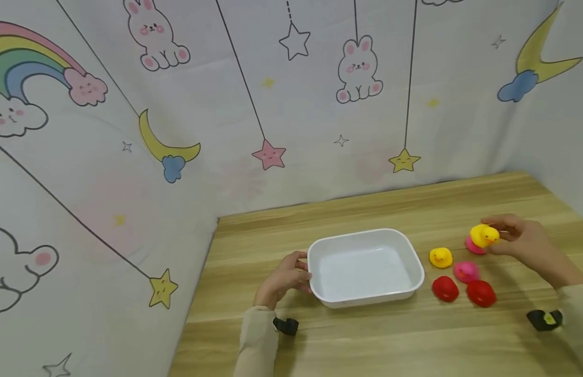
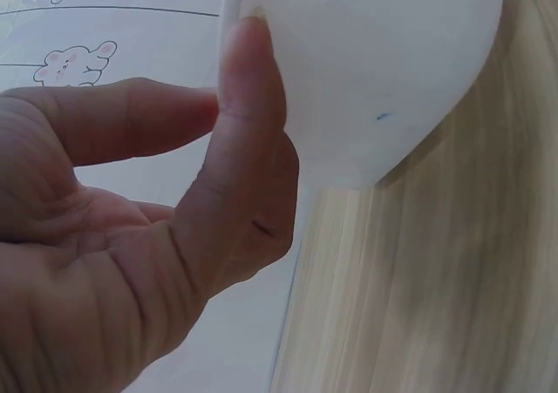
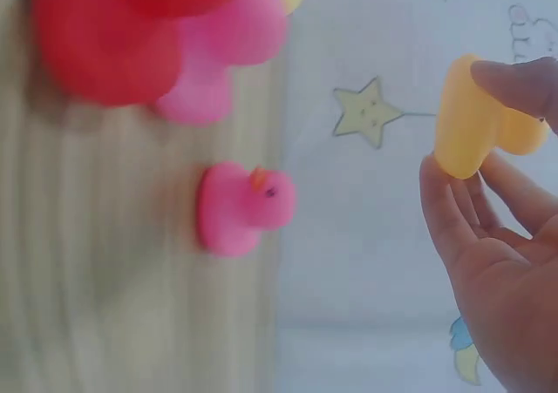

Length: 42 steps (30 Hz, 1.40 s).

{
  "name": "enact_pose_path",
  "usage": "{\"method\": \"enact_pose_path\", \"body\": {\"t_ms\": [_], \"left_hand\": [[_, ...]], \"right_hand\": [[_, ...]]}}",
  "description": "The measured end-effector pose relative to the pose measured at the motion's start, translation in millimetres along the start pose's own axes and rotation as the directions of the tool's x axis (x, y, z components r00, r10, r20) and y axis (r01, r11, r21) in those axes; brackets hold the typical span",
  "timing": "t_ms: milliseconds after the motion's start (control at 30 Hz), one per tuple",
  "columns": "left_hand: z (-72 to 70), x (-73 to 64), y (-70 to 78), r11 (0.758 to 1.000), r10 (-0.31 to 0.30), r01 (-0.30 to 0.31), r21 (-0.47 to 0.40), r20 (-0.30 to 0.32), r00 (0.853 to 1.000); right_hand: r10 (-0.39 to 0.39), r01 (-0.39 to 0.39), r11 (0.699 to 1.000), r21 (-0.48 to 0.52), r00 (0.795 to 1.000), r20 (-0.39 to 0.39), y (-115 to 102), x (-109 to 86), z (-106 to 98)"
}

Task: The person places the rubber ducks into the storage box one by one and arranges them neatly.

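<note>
My left hand [image 1: 286, 277] pinches the left wall of a white plastic tub [image 1: 367, 267], thumb and fingertips at its rim. In the left wrist view the thumb [image 2: 248, 79] lies along the tub's outer wall. My right hand [image 1: 524, 241] pinches a yellow rubber duck [image 1: 483, 235] above the wooden table. Below that duck in the head view, partly hidden by it, sits a pink rubber duck [image 1: 475, 246], which shows whole in the right wrist view [image 3: 235, 210]. The tub holds nothing.
Between the tub and my right hand stand another yellow duck [image 1: 440, 257], a second pink duck [image 1: 467, 272] and two red rounded toys [image 1: 445, 289]. A white cloth [image 1: 315, 120] printed with rabbits, stars and moons hangs behind the table [image 1: 367, 340].
</note>
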<state>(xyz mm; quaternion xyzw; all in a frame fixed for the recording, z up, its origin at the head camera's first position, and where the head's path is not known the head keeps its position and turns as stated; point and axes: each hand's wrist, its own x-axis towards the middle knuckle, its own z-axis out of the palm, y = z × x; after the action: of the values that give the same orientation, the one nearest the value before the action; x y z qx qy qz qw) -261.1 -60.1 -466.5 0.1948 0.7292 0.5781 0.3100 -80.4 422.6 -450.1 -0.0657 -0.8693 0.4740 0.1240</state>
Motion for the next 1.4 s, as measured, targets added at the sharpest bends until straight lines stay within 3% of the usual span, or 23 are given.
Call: {"method": "enact_pose_path", "body": {"t_ms": [367,667,833,1133,1400], "left_hand": [[1.2,3.0,3.3,1.000,-0.015,0.015,-0.006,0.003,1.000],[1.2,5.4,1.0,1.000,-0.003,0.003,-0.003,-0.005,1.000],[3.5,5.7,-1.6,1.000,-0.015,0.015,-0.012,-0.015,1.000],[3.4,0.8,-5.1,1.000,-0.027,0.027,-0.009,-0.029,0.999],[1.3,2.3,0.0,1.000,-0.014,0.013,-0.028,-0.027,1.000]], "right_hand": [[-0.028,0.026,0.999,0.031,0.999,0.038,-45,13.8,11],[-0.020,0.030,0.996,-0.079,0.992,0.125,-82,47.4,21],[-0.060,0.070,0.996,-0.058,0.987,0.152,-102,58.8,36],[-0.143,0.152,0.988,-0.011,0.953,0.268,-123,79.6,69],[-0.218,0.213,0.976,0.050,0.925,0.312,-139,96.0,104]]}}
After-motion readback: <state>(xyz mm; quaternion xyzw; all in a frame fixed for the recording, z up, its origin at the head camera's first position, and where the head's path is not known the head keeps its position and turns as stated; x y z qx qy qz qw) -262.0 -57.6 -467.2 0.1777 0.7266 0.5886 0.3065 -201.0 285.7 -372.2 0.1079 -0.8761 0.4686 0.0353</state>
